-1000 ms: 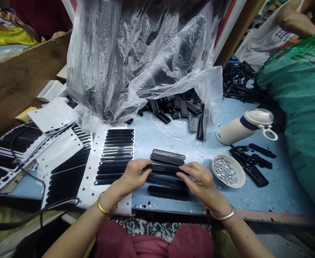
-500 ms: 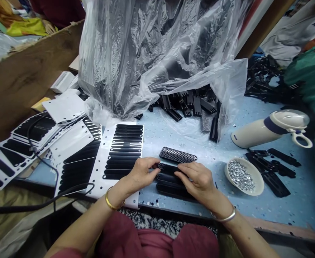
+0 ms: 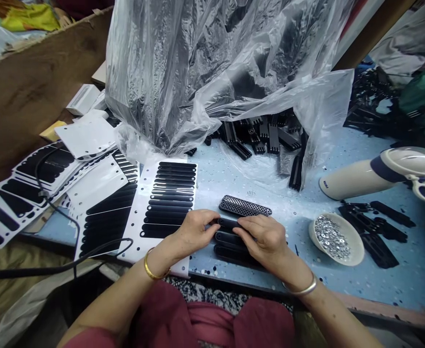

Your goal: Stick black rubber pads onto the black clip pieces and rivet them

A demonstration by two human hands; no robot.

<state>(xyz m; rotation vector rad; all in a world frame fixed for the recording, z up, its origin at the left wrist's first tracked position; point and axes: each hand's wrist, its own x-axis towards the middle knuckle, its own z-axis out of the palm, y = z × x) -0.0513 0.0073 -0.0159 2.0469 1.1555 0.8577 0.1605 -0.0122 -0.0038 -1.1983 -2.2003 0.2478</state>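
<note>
**Two Hands Pinch a Slim Black Strip Above a Speckled Blue Counter**

Your left hand [image 3: 197,229], thumb and fingertips drawn nearly together, grips one end of a black strip [image 3: 227,223], while your right hand [image 3: 265,237], its thumb and fingers also nearly closed, has hold of the other end and covers part of it. The strip lies crosswise in front of you, between a mesh-patterned piece [image 3: 244,206] on its far side and two plain black strips [image 3: 234,246] on its near side, both partly hidden by your right hand.

Left of your hands, a white sheet [image 3: 170,198] carries a column of black strips, with more printed sheets [image 3: 105,224] fanned out beyond its left edge. A dark cable [image 3: 52,274] crosses the lower left.

To the right, a pale bowl [image 3: 358,247] holds small silvery metal pieces [image 3: 331,237]. Just beside it lie loose black parts [image 3: 381,249], and behind them a cream bottle [image 3: 360,178] with a clear cap and a ring is tipped on its side.

At the back of the blue counter [image 3: 297,280], crumpled clear plastic [image 3: 154,72] hangs over a heap of black pieces [image 3: 270,137], some too shadowed to make out.
</note>
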